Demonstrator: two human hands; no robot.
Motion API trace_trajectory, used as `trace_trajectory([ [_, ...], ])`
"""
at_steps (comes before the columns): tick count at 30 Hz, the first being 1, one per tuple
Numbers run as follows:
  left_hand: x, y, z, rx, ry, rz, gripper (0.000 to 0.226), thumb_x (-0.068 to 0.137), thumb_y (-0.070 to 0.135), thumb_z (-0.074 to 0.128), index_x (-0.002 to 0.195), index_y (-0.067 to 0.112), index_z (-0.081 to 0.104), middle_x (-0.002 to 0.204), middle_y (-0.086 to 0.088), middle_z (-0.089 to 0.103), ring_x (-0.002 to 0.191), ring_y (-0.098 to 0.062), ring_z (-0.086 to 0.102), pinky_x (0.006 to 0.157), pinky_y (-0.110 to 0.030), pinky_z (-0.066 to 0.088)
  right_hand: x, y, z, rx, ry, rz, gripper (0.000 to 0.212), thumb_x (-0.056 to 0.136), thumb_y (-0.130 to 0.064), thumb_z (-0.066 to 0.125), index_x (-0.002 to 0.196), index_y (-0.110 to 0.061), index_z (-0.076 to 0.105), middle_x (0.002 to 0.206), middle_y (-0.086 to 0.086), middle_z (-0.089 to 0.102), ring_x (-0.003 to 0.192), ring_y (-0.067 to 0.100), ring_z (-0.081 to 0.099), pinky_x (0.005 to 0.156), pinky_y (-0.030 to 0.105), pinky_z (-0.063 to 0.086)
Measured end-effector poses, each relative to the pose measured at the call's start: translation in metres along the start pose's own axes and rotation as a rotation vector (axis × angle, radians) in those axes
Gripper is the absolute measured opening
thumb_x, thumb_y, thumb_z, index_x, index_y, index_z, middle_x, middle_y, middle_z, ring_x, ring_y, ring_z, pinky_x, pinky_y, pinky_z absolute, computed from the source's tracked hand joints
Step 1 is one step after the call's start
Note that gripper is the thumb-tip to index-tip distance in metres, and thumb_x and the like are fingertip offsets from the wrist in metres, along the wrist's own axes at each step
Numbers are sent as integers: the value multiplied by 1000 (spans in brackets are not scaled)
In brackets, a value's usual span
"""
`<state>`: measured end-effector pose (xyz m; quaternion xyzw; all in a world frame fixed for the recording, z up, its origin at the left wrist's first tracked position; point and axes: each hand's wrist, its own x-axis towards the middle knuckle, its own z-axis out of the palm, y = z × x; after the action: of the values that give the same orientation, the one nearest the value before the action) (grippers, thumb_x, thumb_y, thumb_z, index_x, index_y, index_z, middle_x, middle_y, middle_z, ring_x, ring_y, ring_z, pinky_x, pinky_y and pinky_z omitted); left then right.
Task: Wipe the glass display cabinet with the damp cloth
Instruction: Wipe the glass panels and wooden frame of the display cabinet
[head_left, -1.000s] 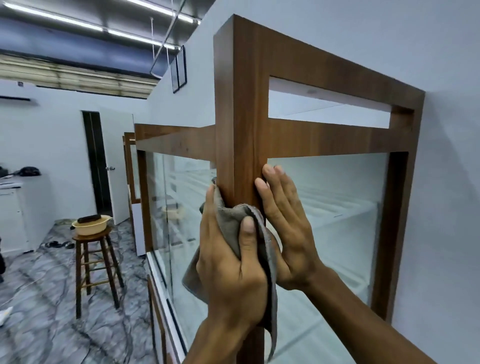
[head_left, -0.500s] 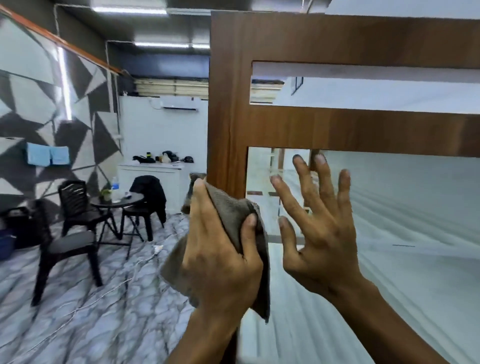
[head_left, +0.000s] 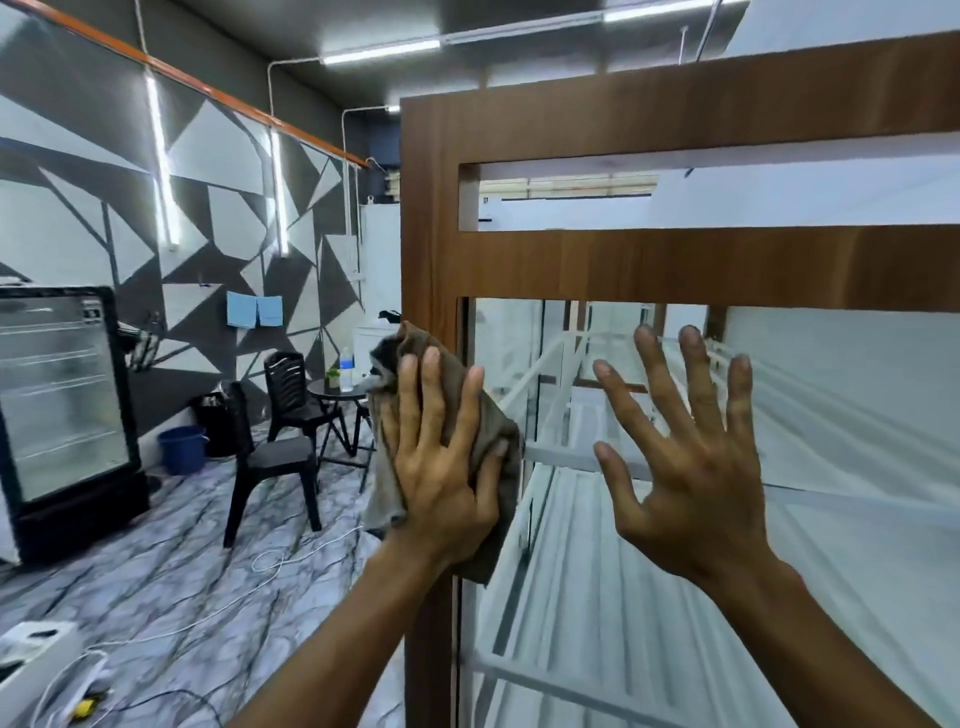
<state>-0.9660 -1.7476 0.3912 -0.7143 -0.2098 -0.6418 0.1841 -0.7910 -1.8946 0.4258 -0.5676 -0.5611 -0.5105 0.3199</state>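
Four straight fingers (head_left: 422, 395) lay flat and only slightly spread over the brown damp cloth (head_left: 415, 340), where half a second earlier they had been curled round it in a grip. So the left hand (head_left: 441, 483) had gone from carrying to pressing! Its thumb (head_left: 496, 460) lay along the cloth's right edge. The cloth itself sat bunched against the wooden corner post (head_left: 428, 218) of the glass display cabinet (head_left: 675, 260), its lower flap lapping onto the edge of the glass pane (head_left: 841, 405). On the other side, the right hand (head_left: 691, 467) had let go of the post it was bracing a second before. It hung with all five fingers (head_left: 652, 379) fanned wide in front of the glass; whether they actually touched it could not be told. The view, too, had swung from the corner round to this side face. My reading: the post was about done and the wipe was shifting onto the side pane, most of which the cloth had not yet reached.
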Motion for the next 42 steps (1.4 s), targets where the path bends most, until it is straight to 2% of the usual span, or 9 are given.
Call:
trace_trajectory([
  [5,15,19,1,94,-45,38,63,110,39,34,161,4,25,170,-23,14,161,-35,1,131,-48,0,0,1,-1,27,27,-17,70,91,-34,63,156,-18,44,170,14,24,160,36,12,128,63,4],
  [11,57,52,22,-246,-103,336,64,108,35,48,155,-5,32,164,-24,30,158,-33,18,129,-58,14,-3,8,-7,189,74,-12,71,82,-6,64,151,-5,49,166,17,31,159,34,18,130,55,15],
  [15,38,53,21,148,3,94,78,101,64,42,158,9,42,168,-14,27,157,-42,19,126,-64,4,-12,29,-25,182,108,40,66,83,-8,60,149,-6,51,164,19,35,159,36,19,127,56,26],
  [21,39,107,38,43,-25,-337,84,103,62,30,165,7,16,172,-23,9,160,-42,1,128,-63,4,-24,72,-45,-120,116,126,66,92,-34,50,155,-12,46,166,23,27,158,43,14,125,69,3],
  [23,45,141,44,14,-50,-311,85,103,61,32,165,5,13,172,-24,7,160,-41,-2,129,-60,5,-26,78,-46,-177,76,116,67,96,-40,45,158,-14,40,169,21,23,159,41,11,125,70,1],
  [28,32,135,47,-1,-99,81,83,103,60,40,165,10,17,172,-16,9,161,-34,2,130,-53,3,-30,90,-54,-139,62,73,71,92,-34,53,159,-14,39,169,20,22,160,40,11,127,65,5],
  [33,38,125,47,62,1,-433,84,104,62,26,165,6,14,172,-21,10,160,-41,4,127,-63,7,-48,121,-66,-258,92,176,68,100,-46,44,160,-14,37,170,20,19,159,43,11,125,69,0],
  [35,51,163,53,51,-11,-471,86,103,61,28,164,1,16,171,-25,12,159,-44,5,126,-65,7,-47,119,-66,-253,77,182,69,101,-46,40,161,-14,34,170,21,17,159,43,10,125,68,0],
  [42,33,223,67,-62,-107,106,78,105,57,37,165,9,24,172,-17,15,162,-33,4,130,-55,4,-63,145,-94,-158,78,113,69,90,-30,55,156,-13,42,168,20,25,160,35,14,130,55,11],
])
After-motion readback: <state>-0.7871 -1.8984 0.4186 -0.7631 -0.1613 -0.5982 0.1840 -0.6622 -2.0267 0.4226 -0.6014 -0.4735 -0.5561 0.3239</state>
